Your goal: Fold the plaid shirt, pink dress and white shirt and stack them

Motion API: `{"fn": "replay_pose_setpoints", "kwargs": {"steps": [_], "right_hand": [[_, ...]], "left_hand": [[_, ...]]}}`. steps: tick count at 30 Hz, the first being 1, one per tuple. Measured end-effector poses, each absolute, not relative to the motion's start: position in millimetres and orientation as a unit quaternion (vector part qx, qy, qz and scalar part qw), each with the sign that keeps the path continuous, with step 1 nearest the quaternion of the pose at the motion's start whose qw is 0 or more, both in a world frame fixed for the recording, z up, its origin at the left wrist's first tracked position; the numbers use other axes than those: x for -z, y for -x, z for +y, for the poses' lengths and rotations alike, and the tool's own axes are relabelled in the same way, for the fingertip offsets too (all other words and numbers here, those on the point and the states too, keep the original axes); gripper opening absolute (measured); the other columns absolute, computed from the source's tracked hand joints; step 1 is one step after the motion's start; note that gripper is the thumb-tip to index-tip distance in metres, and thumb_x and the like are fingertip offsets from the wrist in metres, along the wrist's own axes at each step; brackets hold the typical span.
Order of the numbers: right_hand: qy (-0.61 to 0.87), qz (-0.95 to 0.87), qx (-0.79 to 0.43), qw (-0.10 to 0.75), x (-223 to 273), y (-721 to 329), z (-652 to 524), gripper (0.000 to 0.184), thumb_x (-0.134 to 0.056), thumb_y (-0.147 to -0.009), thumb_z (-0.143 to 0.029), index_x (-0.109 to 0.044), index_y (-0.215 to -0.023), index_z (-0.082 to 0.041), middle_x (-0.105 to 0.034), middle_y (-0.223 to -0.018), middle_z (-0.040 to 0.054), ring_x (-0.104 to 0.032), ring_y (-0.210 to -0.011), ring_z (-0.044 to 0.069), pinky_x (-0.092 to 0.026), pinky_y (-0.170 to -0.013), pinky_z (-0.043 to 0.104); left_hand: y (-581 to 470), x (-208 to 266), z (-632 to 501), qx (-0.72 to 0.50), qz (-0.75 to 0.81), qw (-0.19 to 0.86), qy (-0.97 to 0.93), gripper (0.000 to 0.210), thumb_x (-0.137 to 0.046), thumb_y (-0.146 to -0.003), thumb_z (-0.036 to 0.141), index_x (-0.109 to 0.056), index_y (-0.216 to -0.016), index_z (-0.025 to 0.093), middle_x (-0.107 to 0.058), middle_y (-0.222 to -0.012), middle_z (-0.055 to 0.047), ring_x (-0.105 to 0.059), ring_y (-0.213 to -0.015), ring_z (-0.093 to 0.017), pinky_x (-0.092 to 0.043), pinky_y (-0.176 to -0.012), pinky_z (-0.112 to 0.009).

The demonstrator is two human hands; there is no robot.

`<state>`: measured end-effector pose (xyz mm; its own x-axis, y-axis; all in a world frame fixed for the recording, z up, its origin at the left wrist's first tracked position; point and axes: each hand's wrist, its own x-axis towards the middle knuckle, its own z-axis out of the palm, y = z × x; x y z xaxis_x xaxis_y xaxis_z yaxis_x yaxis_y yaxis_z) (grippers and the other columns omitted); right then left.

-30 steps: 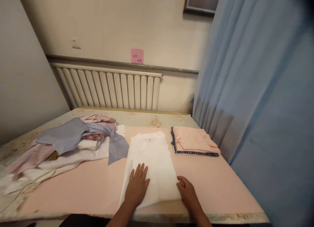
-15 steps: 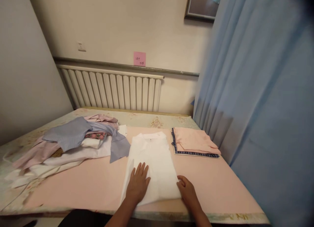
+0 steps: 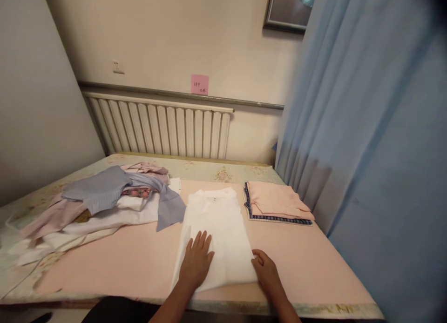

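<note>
A white shirt (image 3: 223, 239), folded into a long panel with its collar at the far end, lies on a pink cloth (image 3: 139, 258). My left hand (image 3: 197, 260) rests palm down on the shirt's lower left part, fingers stretched out. At the shirt's lower right edge is my right hand (image 3: 267, 272), its fingers curled and closed on the fabric; the fingertips are partly hidden. Right of the shirt sits a stack of folded clothes, a pink garment (image 3: 277, 199) on top of a dark checked one (image 3: 286, 219).
Loose clothes are heaped at the left, among them a blue-grey garment (image 3: 101, 188). Beyond the bed's floral sheet (image 3: 223, 174), a radiator (image 3: 160, 127) stands against the wall. A blue curtain (image 3: 349, 127) hangs along the right side.
</note>
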<state>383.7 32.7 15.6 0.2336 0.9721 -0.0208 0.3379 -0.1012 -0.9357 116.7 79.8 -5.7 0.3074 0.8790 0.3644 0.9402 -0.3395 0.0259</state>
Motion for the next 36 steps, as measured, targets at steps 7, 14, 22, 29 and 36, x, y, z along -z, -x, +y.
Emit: {"fn": "replay_pose_setpoints", "kwargs": {"steps": [7, 14, 22, 29, 36], "right_hand": [[0.651, -0.507, -0.351, 0.443, -20.1, -382.2, 32.0, 0.037, -0.049, -0.071, -0.038, -0.067, -0.095, -0.017, -0.057, -0.062, -0.0013, -0.052, -0.061, 0.018, -0.04, -0.058, 0.027], [0.649, -0.51, -0.351, 0.442, -18.5, -382.3, 32.0, 0.037, -0.05, -0.071, -0.039, -0.067, -0.095, -0.017, -0.057, -0.062, -0.0012, -0.052, -0.061, 0.018, -0.041, -0.059, 0.027], [0.649, -0.5, -0.36, 0.446, -17.8, -381.6, 31.7, 0.038, -0.05, -0.071, -0.039, -0.067, -0.096, -0.017, -0.059, -0.063, -0.001, -0.053, -0.062, 0.018, -0.041, -0.058, 0.027], [0.639, -0.504, -0.359, 0.456, -20.7, -381.4, 30.6, 0.035, -0.052, -0.071, -0.037, -0.067, -0.094, -0.017, -0.062, -0.066, 0.0009, -0.055, -0.063, 0.02, -0.041, -0.058, 0.028], [0.647, -0.504, -0.359, 0.446, -16.6, -381.9, 31.6, 0.038, -0.05, -0.072, -0.04, -0.066, -0.097, -0.017, -0.059, -0.065, -0.0004, -0.053, -0.061, 0.018, -0.04, -0.057, 0.027]], "left_hand": [[-116.4, 6.6, 81.0, 0.159, -0.564, 0.102, 0.804, 0.049, -0.037, -0.093, 0.035, -0.042, -0.141, 0.023, -0.039, -0.15, -0.006, -0.029, -0.14, -0.026, -0.03, -0.11, -0.05], [-116.1, 7.7, 80.9, 0.169, -0.562, 0.104, 0.803, 0.049, -0.036, -0.093, 0.034, -0.043, -0.141, 0.023, -0.04, -0.15, -0.006, -0.029, -0.141, -0.026, -0.03, -0.111, -0.049], [-115.6, 8.2, 81.0, 0.182, -0.557, 0.096, 0.805, 0.049, -0.036, -0.094, 0.036, -0.043, -0.141, 0.023, -0.04, -0.149, -0.007, -0.03, -0.14, -0.027, -0.029, -0.11, -0.05], [-115.4, 8.8, 81.2, 0.177, -0.56, 0.095, 0.804, 0.049, -0.036, -0.094, 0.035, -0.043, -0.141, 0.024, -0.039, -0.15, -0.006, -0.029, -0.141, -0.026, -0.029, -0.111, -0.049], [-115.8, 8.2, 81.0, 0.172, -0.562, 0.093, 0.804, 0.049, -0.036, -0.094, 0.035, -0.043, -0.141, 0.023, -0.04, -0.15, -0.006, -0.029, -0.14, -0.026, -0.029, -0.11, -0.049]]}}
